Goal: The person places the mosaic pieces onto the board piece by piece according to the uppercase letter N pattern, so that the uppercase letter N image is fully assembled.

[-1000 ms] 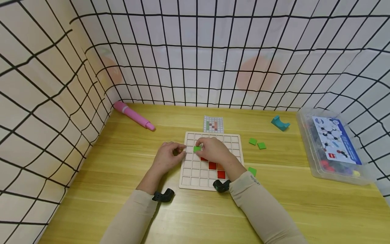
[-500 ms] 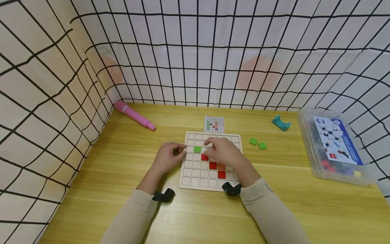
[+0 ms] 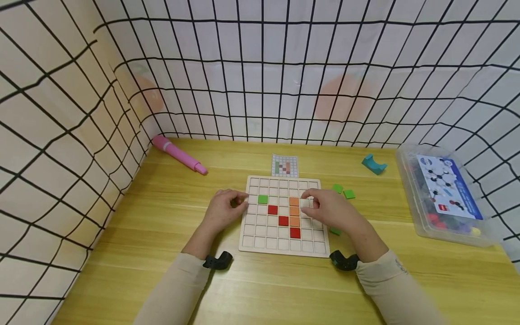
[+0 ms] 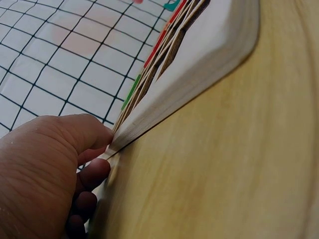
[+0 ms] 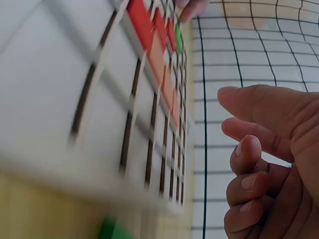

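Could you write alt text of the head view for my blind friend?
A person's left hand touches the left edge of a pale gridded board while the right hand, holding nothing, hovers over its right side. One green tile, three red tiles and three orange tiles sit on it; a small patterned card lies at its far edge.
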Available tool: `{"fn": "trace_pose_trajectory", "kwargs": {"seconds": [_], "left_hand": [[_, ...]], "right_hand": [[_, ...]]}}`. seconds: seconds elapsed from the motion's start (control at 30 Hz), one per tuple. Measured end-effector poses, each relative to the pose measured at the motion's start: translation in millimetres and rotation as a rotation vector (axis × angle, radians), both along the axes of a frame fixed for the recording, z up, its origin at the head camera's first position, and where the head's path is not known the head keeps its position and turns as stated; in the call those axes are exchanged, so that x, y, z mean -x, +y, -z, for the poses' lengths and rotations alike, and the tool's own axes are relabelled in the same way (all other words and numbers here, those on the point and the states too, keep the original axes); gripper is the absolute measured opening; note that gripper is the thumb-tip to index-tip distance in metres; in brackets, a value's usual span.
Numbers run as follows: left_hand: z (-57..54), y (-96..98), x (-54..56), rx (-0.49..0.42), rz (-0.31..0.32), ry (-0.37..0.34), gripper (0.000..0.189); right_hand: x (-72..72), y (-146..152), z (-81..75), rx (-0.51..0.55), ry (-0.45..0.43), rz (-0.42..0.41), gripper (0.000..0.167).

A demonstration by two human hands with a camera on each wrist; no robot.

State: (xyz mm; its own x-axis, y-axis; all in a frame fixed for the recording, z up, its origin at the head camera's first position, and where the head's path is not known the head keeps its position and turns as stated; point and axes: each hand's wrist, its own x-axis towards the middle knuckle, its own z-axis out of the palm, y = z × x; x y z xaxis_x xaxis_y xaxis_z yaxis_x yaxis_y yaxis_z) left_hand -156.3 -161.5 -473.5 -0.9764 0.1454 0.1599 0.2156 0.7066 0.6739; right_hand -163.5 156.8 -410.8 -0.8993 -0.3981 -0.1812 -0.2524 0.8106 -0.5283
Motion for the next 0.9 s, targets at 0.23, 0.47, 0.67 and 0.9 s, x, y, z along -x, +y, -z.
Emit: {"fn": "trace_pose_trajectory", "kwargs": {"seconds": [0.23, 0.47, 0.67, 0.9], "left_hand": [[0.0, 0.1, 0.7, 0.007, -0.003, -0.006, 0.024], [2.2, 0.0, 0.9, 0.003, -0.005, -0.002, 0.024], [0.4, 0.2, 0.1, 0.0, -0.001, 0.001, 0.024], [-0.1, 0.0, -0.6, -0.003, -0.007, -0.01, 0.024]], "right_hand": [[-8.4, 37, 5.4, 0.012, 0.002, 0.018, 0.04], [-16.9, 60, 9.6, 0.014, -0.014, 0.005, 0.043], [-26.6, 70, 10.3, -0.007, -0.059, 0.007, 0.046], [-31.7, 78, 17.6, -0.009, -0.06, -0.001, 0.044]]}}
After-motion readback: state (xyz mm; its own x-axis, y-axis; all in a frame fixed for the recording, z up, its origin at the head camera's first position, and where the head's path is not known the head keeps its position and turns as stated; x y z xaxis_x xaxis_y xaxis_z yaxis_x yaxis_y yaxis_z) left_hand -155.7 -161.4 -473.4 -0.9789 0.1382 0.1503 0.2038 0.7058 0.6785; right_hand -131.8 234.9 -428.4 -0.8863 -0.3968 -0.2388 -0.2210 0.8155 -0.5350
